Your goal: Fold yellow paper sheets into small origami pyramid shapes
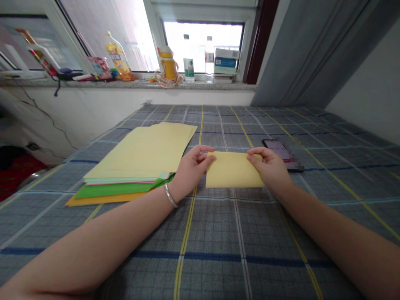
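Note:
A small yellow rectangle of paper (234, 171) is held between my two hands, low over the plaid cloth. My left hand (194, 166) pinches its upper left corner between thumb and fingers. At the upper right corner, my right hand (269, 166) grips it the same way. Whether the paper is folded or a single layer I cannot tell. Left of my left hand lies a stack of coloured paper (140, 150), pale yellow on top, with green and orange sheets showing at the lower edge.
A phone (283, 154) lies on the plaid cloth (212, 241) just beyond my right hand. Along the windowsill (140, 84) stand a drink bottle (118, 58), a yellow flask (168, 64), clear bottles and boxes (225, 62). A grey curtain (300, 54) hangs at the right.

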`<state>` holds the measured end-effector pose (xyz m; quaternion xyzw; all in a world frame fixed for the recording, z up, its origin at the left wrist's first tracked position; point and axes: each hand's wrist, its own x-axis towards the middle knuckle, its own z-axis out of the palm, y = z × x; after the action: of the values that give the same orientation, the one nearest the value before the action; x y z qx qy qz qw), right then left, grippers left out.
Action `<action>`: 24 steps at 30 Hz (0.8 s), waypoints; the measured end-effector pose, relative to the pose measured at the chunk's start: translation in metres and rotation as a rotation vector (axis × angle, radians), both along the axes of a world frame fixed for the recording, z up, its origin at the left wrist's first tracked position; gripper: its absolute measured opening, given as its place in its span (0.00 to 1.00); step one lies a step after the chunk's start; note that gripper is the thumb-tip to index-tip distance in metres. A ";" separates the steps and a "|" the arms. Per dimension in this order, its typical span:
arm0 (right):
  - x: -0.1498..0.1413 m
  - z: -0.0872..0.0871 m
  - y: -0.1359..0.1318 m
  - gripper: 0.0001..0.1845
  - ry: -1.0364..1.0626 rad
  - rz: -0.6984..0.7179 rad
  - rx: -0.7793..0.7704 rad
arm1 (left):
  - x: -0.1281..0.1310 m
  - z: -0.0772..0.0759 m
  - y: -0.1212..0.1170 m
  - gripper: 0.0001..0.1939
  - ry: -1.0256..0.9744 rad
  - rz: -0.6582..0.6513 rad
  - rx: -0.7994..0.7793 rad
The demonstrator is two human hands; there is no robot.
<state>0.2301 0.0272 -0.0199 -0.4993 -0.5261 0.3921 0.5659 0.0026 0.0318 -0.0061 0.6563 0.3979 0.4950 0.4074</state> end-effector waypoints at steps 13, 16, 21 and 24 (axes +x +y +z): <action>0.000 0.009 -0.003 0.05 -0.612 -0.059 0.292 | 0.002 0.004 0.001 0.10 0.022 0.092 0.016; -0.008 0.024 -0.013 0.04 -0.771 -0.045 0.398 | 0.006 0.011 -0.008 0.08 0.116 0.071 0.207; -0.021 0.040 -0.029 0.05 -0.868 -0.116 0.566 | 0.009 0.022 -0.021 0.08 0.245 0.049 0.446; -0.025 0.044 -0.034 0.04 -0.859 -0.109 0.590 | 0.009 0.021 -0.022 0.10 0.218 0.050 0.422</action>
<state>0.2048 -0.0068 0.0239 -0.4609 -0.7723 -0.0430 0.4352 0.0114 0.0096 0.0152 0.7662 0.3434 0.5035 0.2037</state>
